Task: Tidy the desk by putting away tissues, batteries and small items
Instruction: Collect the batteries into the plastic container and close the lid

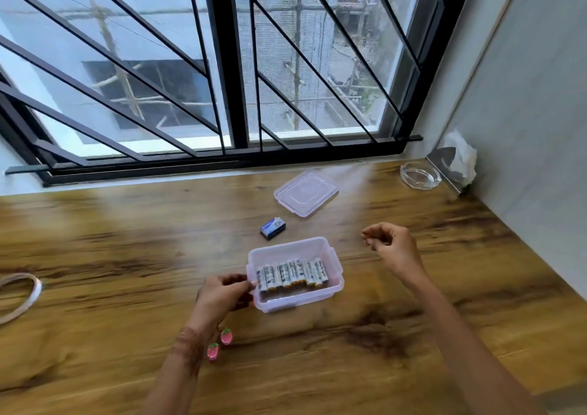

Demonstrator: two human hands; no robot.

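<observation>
A clear plastic box (pixel 333 282) stands on the wooden desk (pixel 127 255) with several white AA batteries (pixel 292 276) lined up inside. My left hand (pixel 222 294) grips the box's left wall. My right hand (pixel 392 244) hovers to the right of the box, fingers loosely curled and holding nothing. A blue 9V battery (pixel 272 228) lies just beyond the box. The box's clear lid (pixel 306 192) lies further back. Two pink strawberry-shaped small items (pixel 219 344) sit near my left wrist. Tissues (pixel 462 157) stick out of a metal holder (pixel 443 166) at the far right corner.
A glass ashtray (pixel 419 176) sits beside the tissue holder. A white loop of cord or tape (pixel 19 297) lies at the desk's left edge. A barred window runs along the back, and a wall bounds the desk on the right.
</observation>
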